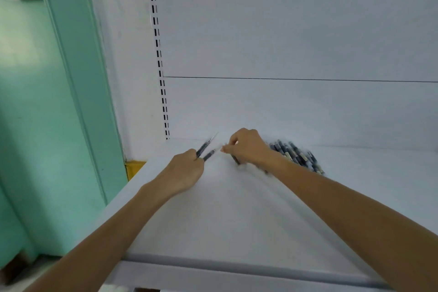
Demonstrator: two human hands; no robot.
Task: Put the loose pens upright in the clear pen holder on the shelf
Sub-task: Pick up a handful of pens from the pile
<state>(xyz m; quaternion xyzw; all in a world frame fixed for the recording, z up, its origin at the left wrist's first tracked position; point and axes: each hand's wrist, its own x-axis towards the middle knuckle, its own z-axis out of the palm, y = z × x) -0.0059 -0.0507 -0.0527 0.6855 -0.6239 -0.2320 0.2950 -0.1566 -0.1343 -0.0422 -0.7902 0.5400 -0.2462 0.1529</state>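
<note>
Left hand [187, 168] grips two pens [203, 148], fingers clamped round them, tips pointing far. Right hand [248, 147] fingers curled, pinching one pen's tip; blurred. Loose pile [296, 155] lies on shelf [237, 208] just right of right hand, near back panel [284, 31]. Shelf runs open from hands to near edge; green wall [35, 125] left.

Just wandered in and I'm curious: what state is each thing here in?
Left hand: gripping two pens.
Two pens: held tilted, tips pointing away.
Right hand: fingers curled in a pinch; what it holds is too blurred to tell.
Pile: pens lying flat on the shelf, beside the right hand.
</note>
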